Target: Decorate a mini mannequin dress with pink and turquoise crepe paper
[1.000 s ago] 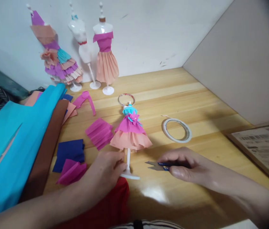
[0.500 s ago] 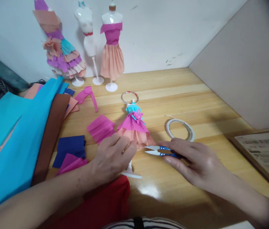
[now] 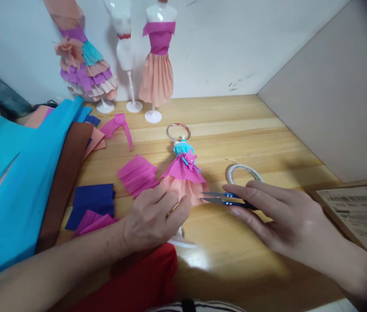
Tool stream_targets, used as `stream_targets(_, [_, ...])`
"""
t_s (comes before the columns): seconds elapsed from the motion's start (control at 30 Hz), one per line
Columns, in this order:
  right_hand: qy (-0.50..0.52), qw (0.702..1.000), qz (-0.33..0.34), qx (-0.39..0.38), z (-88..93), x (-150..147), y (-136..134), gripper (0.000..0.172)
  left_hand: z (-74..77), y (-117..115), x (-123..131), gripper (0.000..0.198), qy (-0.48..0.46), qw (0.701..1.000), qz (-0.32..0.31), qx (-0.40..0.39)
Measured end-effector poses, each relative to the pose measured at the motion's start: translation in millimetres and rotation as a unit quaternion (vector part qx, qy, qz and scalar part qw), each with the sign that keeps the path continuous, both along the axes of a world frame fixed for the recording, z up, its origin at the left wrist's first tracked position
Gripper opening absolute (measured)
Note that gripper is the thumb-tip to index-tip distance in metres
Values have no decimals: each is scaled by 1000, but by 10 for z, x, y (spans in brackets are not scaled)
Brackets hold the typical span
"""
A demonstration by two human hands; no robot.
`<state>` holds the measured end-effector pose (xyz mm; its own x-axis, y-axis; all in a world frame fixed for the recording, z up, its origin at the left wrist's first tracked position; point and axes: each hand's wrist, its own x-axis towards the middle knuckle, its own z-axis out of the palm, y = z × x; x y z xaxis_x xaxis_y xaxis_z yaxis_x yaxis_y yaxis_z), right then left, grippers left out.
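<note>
A small mannequin in a crepe-paper dress lies on the wooden table, with a turquoise top, a magenta flower and a magenta layer over a peach paper skirt [image 3: 188, 187]. My left hand [image 3: 157, 216] is closed, its fingers pinched at the skirt's lower edge; the exact grip is partly hidden by the knuckles. Below it shows the mannequin's white base [image 3: 182, 243]. In my right hand [image 3: 277, 212] are blue-handled thread snips [image 3: 227, 199], blades slightly apart, their tips at the right end of the peach hem.
A roll of white tape [image 3: 244, 171] lies behind my right hand, another tape ring [image 3: 178, 131] beyond the mannequin. Magenta [image 3: 138, 174], navy [image 3: 90, 201] and turquoise paper [image 3: 34, 173] fill the left. Dressed mannequins [image 3: 157, 78] stand by the wall; a cardboard box [image 3: 352, 212] sits right.
The snips have moved slightly right and up along the hem, their blades closer together. My left hand stays at the skirt's edge. The view has tilted down a little.
</note>
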<state>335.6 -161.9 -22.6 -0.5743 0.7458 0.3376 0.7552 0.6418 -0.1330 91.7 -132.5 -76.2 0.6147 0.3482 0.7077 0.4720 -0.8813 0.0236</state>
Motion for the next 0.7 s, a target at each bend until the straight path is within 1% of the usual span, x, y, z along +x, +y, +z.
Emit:
stream_targets(0.07, [0,1000,2,-2,-1,-5,13,23,14,13,11,9,11,1000,12,12])
stream_targets(0.1, [-1,1000,3,-2,-2,-10,19,23,16,19,12,10,15,1000,14,13])
stream_targets(0.17, [-6,1000,4,1,0,-21,30,23,9,30,1,13,16,1000,7,7])
stream_targets(0.27, [-18,1000,6,7,11,-32,47,22,-19,38,-25,12,-3,1000,-5,-2])
stream_targets(0.4, [-34,999,24,-7,27,-42,72,20,-53,42,-37,10,-20,1000,-3,4])
stream_targets(0.47, [-44,998,31,-13,32,-58,84,19,-63,44,-36,8,-28,1000,-13,-1])
stream_targets(0.6, [-62,997,39,12,25,-111,106,18,-74,46,-38,18,-40,999,-24,-13])
stream_targets(0.7, [-69,997,38,17,6,-142,123,19,-82,48,-39,19,-37,999,-23,-13])
